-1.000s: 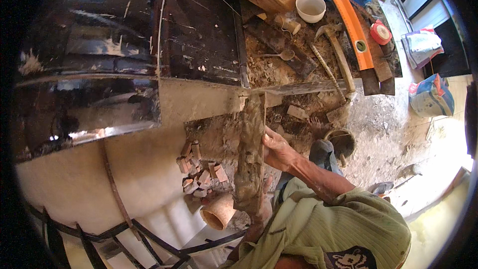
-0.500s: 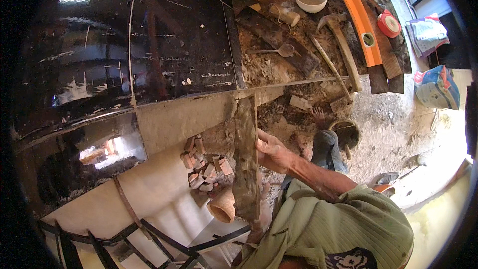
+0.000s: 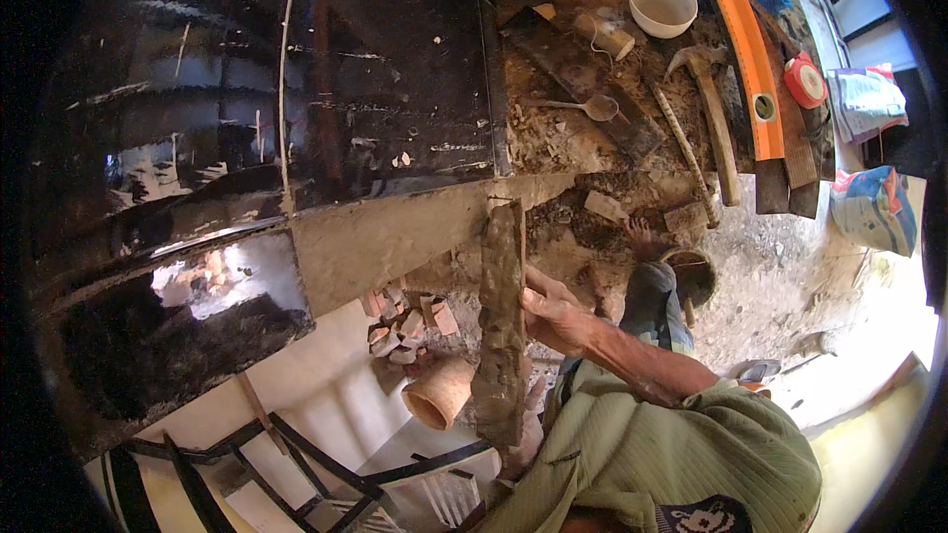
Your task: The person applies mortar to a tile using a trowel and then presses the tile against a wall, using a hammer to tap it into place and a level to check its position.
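Observation:
A long narrow strip (image 3: 501, 326), its face coated with wet grey-brown mortar, stands lengthwise in front of me. My right hand (image 3: 555, 314) is closed on its right edge, near the middle, with the thumb and fingers partly hidden. Lower down, my left hand (image 3: 525, 434) grips the strip near its bottom end; most of its fingers are behind the strip or in the shade of my green shirt. The strip's upper end is close to the rough plastered edge (image 3: 395, 230) below the black polished slabs (image 3: 395, 89).
Upper right lie a hammer (image 3: 713, 118), a spoon (image 3: 597, 108), an orange spirit level (image 3: 743, 59), a red tape measure (image 3: 806, 81) and a white bowl (image 3: 663, 4). Below are broken bricks (image 3: 410, 326), a clay pot (image 3: 439, 393), a bucket (image 3: 694, 276) and a black metal railing (image 3: 326, 474).
My view has shifted, so the slabs and tools appear farther right and lower. The strip stays in both hands and sits slightly farther right in the picture.

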Tool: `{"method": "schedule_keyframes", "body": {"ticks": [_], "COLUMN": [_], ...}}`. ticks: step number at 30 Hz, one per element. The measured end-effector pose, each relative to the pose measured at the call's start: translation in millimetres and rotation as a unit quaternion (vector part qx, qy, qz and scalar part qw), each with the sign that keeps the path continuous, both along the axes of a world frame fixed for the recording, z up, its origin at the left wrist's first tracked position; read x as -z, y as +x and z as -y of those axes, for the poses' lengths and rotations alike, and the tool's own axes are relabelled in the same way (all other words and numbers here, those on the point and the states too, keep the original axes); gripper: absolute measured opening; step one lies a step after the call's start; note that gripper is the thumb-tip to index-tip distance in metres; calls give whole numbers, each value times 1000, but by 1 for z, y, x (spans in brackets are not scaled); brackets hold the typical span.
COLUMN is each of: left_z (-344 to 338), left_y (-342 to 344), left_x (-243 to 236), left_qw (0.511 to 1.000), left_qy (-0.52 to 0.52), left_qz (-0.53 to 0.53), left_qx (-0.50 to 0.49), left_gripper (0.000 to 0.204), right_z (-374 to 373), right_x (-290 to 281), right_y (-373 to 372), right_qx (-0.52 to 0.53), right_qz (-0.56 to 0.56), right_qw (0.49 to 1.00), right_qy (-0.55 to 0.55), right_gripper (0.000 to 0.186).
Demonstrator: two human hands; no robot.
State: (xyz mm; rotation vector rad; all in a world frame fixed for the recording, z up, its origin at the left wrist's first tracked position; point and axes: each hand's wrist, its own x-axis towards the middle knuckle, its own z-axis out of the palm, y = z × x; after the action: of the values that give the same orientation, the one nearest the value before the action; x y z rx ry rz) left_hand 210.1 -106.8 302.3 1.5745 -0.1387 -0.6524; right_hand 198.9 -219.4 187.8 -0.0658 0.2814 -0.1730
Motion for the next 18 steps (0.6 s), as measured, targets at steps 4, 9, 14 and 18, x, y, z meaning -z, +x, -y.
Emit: {"method": "schedule_keyframes", "body": {"ticks": [4,9,14,18], "left_z": [-1,-1,-2,2], "left_y": [0,0,1,0], "left_x": [-8,-11,-15,-18], "left_qw": [1000,1000,1000,1000], "left_qy": [-1,-4,-3,-2], "left_qz": [6,7,11,14], "left_qx": [-6,-12,-12,-13], "left_gripper": [56,56,56,56], "right_z": [5,9,12,19], "right_x": [-3,-20,-28,-31], "right_y": [1,3,8,6], "right_qx": [-22,-5,-5,-27], "right_qz": [8,-13,-8,-6], "right_qw": [999,1000,1000,999], "right_qy": [-29,-14,-20,-37], "right_gripper": [68,61,54,55]}}
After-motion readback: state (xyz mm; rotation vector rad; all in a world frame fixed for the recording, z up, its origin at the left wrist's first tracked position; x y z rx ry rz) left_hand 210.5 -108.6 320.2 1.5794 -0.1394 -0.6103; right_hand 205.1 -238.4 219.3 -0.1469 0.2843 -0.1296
